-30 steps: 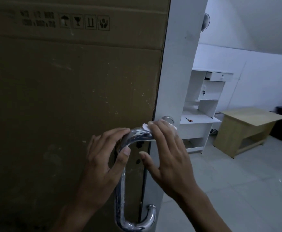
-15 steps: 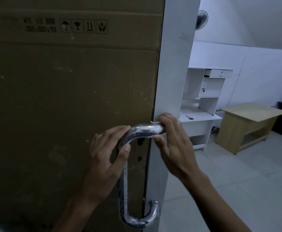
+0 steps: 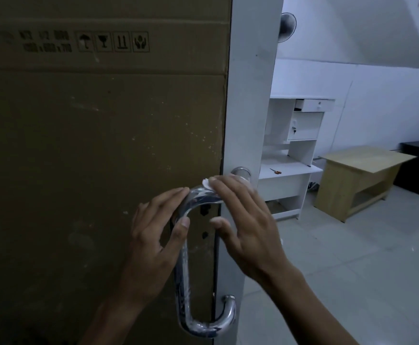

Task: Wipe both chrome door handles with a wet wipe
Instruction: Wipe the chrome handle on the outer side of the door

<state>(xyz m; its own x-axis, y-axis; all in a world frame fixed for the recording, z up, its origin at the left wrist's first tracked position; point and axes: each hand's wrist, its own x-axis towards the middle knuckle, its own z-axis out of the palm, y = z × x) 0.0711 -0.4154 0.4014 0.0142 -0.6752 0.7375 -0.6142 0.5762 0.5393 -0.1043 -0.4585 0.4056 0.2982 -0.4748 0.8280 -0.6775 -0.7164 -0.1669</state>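
Chrome handle point(image 3: 186, 257) is steadied by the left hand point(image 3: 153, 235); the wipe point(image 3: 207, 183), pressed under flat right-hand fingers point(image 3: 230, 192), is now slid outward (top bend nearly done).

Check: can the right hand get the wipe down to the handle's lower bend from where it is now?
Probably yes. The right hand presses the wet wipe on the top bend of the chrome handle. The left hand grips only the upper corner; the bar below it and the lower bend look clear.
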